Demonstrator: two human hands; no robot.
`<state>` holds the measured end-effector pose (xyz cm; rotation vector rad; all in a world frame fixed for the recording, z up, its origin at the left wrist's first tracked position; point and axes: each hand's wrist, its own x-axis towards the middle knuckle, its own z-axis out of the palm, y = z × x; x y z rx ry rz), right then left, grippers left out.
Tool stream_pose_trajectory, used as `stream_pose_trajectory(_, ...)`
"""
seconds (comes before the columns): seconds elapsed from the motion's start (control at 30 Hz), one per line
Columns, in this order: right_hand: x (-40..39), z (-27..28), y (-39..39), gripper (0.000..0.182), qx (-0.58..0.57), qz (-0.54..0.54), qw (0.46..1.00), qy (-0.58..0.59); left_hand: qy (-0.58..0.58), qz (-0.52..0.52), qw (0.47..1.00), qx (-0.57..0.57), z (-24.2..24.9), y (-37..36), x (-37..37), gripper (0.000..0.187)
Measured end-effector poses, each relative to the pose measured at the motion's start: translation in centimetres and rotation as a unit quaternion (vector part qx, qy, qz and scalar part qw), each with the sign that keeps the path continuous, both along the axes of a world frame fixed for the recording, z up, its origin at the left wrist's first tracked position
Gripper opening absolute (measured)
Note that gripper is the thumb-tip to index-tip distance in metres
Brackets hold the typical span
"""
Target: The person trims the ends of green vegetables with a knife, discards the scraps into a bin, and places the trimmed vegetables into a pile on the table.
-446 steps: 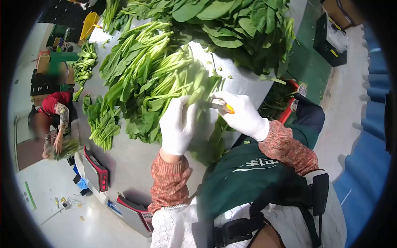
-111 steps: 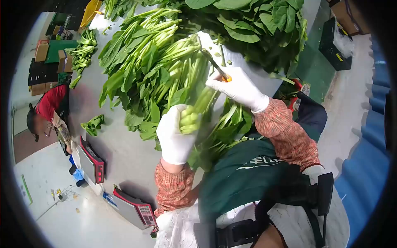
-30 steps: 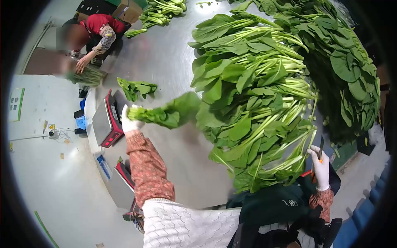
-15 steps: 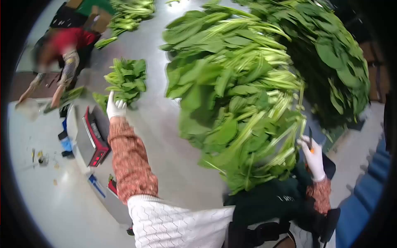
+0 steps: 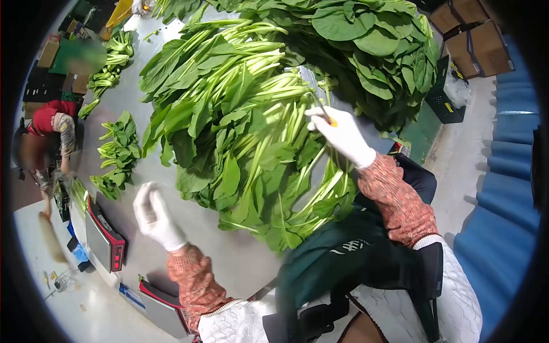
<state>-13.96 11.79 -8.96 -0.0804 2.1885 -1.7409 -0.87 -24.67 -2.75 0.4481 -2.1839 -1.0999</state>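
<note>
Leafy greens (image 5: 240,108) and a knife (image 5: 332,121).
Right of middle, the right hand (image 5: 346,137) grips it; lower left, the left hand (image 5: 158,220) curls loosely near a small bunch (image 5: 122,146).

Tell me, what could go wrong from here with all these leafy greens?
The narrow, orange-handled metal knife in the white-gloved right hand sits close to the pale green stalks; a slip might nick them. The loose green leaves near the dark green apron could perhaps be brushed off the grey metal table if the person turns.
</note>
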Motion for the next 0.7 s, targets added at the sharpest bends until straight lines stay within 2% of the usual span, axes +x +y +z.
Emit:
stream_pose_trajectory(0.07,-0.4,1.4,-1.4,0.025,-0.002,0.003,1.0,-0.009,-0.095,-0.162,0.98,-0.071,0.2,4.2,-0.7,0.02)
stream_pose_trajectory(0.13,-0.5,0.5,-1.8,0.025,-0.015,0.016,1.0,0.017,-0.109,-0.272,0.938,-0.185,-0.9,8.0,-2.4,0.02)
stream_pose_trajectory(0.2,-0.2,0.0,-1.6,0.025,-0.025,0.017,0.999,0.026,-0.131,-0.271,0.908,-0.29,-2.8,11.2,-4.1,0.018)
stream_pose_trajectory(0.27,0.6,0.4,-0.4,0.025,-0.032,0.007,0.999,0.023,-0.203,-0.208,0.89,-0.351,-4.3,14.0,-5.6,0.015)
stream_pose_trajectory(0.33,1.3,-0.3,1.0,0.023,-0.036,-0.011,0.999,0.02,-0.223,-0.182,0.882,-0.373,-6.0,15.3,-6.7,0.018)
stream_pose_trajectory(0.37,1.9,-0.4,1.5,0.023,-0.087,-0.04,0.995,-0.005,-0.218,-0.163,0.884,-0.379,-6.6,15.6,-7.3,0.02)
stream_pose_trajectory(0.4,1.6,-0.5,2.6,0.021,-0.002,-0.005,1.0,-0.021,-0.213,-0.143,0.887,-0.384,-7.4,15.7,-7.3,0.022)
stream_pose_trajectory(0.43,2.7,-2.0,3.0,0.021,-0.072,-0.03,0.997,0.013,-0.191,-0.144,0.901,-0.361,-8.3,15.3,-6.8,0.025)
stream_pose_trajectory(0.47,2.8,-1.9,3.7,0.021,-0.074,-0.014,0.995,-0.069,-0.197,-0.146,0.924,-0.294,-8.8,15.0,-6.6,0.026)
stream_pose_trajectory(0.5,3.1,-3.5,3.7,0.023,-0.113,-0.014,0.993,0.03,-0.211,-0.139,0.933,-0.256,-8.8,15.1,-6.6,0.026)
stream_pose_trajectory(0.6,3.3,-0.6,3.4,0.026,-0.073,0.004,0.995,-0.075,-0.321,-0.139,0.916,-0.199,-8.4,15.3,-6.3,0.026)
stream_pose_trajectory(0.7,3.6,1.0,2.7,0.028,-0.091,0.013,0.993,-0.073,-0.331,-0.156,0.909,-0.199,-7.3,15.5,-6.1,0.026)
